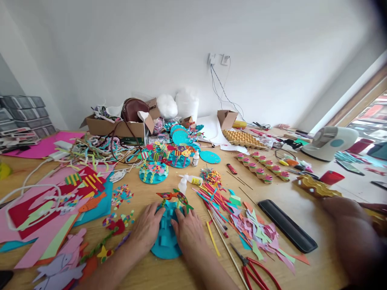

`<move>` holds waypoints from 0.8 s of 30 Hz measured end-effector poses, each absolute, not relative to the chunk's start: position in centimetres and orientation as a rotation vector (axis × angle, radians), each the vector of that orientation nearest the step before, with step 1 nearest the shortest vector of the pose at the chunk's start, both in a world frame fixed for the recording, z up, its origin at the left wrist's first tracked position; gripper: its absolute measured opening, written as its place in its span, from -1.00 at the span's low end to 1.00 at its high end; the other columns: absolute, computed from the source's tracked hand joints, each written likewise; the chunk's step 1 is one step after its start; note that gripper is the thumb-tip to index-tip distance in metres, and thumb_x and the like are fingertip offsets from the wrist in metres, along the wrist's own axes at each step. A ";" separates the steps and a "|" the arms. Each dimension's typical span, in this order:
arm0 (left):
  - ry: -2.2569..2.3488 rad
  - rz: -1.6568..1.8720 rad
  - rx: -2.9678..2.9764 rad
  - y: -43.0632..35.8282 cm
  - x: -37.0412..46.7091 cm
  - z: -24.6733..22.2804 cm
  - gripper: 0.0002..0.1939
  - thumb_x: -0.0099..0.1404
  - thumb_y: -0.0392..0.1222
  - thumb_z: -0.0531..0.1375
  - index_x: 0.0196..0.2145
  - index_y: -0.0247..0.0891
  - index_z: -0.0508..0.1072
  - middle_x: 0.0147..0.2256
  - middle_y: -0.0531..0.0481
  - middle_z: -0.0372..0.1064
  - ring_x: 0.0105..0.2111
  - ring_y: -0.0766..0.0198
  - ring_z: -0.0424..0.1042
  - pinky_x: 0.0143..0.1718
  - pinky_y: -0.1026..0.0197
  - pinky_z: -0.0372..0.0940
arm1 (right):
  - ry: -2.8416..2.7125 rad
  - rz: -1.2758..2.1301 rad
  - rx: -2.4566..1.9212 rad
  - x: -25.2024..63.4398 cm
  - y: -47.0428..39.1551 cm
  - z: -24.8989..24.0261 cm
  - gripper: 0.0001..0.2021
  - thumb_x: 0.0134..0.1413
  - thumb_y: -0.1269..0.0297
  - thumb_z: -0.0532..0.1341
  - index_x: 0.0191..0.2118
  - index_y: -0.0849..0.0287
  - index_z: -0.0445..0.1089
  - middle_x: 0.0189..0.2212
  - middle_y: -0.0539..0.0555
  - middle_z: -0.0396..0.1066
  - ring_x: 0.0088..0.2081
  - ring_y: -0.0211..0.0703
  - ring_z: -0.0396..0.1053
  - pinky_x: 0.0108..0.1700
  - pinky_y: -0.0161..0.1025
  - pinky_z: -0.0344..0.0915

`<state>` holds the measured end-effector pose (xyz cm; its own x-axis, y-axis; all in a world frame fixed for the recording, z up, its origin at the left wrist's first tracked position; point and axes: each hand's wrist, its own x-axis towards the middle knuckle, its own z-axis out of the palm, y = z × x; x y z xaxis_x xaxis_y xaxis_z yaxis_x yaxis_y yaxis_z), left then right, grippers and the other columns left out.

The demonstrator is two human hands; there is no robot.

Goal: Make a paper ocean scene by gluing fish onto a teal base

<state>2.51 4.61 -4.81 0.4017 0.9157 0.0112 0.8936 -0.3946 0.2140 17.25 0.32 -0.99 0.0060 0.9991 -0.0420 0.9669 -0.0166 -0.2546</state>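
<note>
Before me on the wooden table [139,278] lies a round blue craft base [165,249] with small raised blue tabs. Paper fish [169,196], patterned in orange, red and green, stand at its far edge on short stalks. My left hand [147,226] grips the base's left side, fingertips near the fish stalks. On the right side my right hand [190,230] holds it, thumb on the blue surface and fingers by the green tail. The hands partly hide the base's edges. Just behind the fish is a white glue bottle [182,185]; a second glue bottle [193,179] lies beside it.
Finished-looking blue fish crafts [153,172] stand farther back. Paper strips [256,229], red-handled pliers [254,272], a wooden stick [228,249] and a black case [287,225] lie right. Pink paper [33,201] and cutouts cover the left. Another person's arm [347,229] reaches toward an egg carton [317,187].
</note>
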 end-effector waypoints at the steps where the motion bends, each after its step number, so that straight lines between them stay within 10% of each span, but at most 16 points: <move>1: 1.611 0.196 2.486 4.6 2.5 -4.8 -0.51 0.26 -0.44 -0.11 0.07 -0.24 0.34 0.14 -0.14 0.18 0.13 0.12 0.15 0.14 0.07 0.08 | -2.094 0.314 -2.109 17.3 0.3 -1.0 -0.66 0.20 0.14 0.00 -0.02 0.10 0.36 -0.11 0.22 0.38 -0.01 0.09 0.24 -0.03 -0.06 0.17; 24: 1.613 0.224 2.448 4.5 2.6 -4.3 -0.52 0.24 -0.46 -0.07 0.05 -0.22 0.35 0.13 -0.11 0.20 0.12 0.14 0.17 0.13 0.07 0.10 | -2.115 0.336 -2.113 17.3 0.4 -0.8 -0.66 0.21 0.14 -0.01 -0.02 0.11 0.36 -0.09 0.23 0.37 0.01 0.10 0.23 -0.01 -0.06 0.16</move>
<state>2.55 4.52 -4.30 0.3924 0.9196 0.0163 0.8892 -0.3838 0.2491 17.28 0.41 -0.79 -0.0090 0.9980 -0.0624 0.9683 -0.0069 -0.2497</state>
